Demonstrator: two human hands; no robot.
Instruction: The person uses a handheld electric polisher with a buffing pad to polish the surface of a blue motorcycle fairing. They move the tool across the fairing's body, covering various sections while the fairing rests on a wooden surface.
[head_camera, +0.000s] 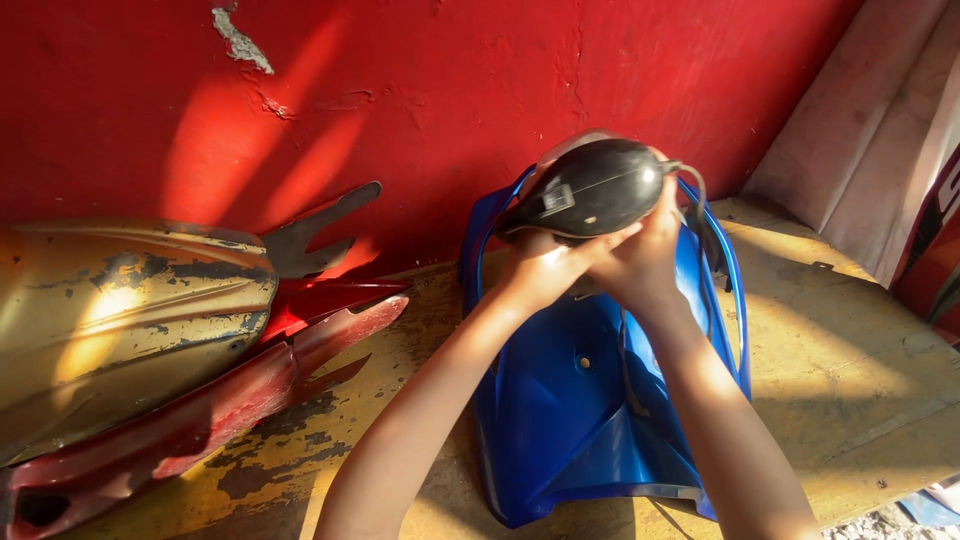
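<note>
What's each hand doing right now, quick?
Left hand: closed on the black headlight housing, from below.
Right hand: closed on the same housing, above the blue fairing.

Bare bench (840, 380) rightward; gold fender (120, 320), red panel (190, 420) crowding left.

Sunlit red wall (450, 70), worn bench (850, 370)

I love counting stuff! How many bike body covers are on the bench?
3: a blue cover under both hands, a gold fender at left, a dark red panel beneath it. More may be hidden.
</note>
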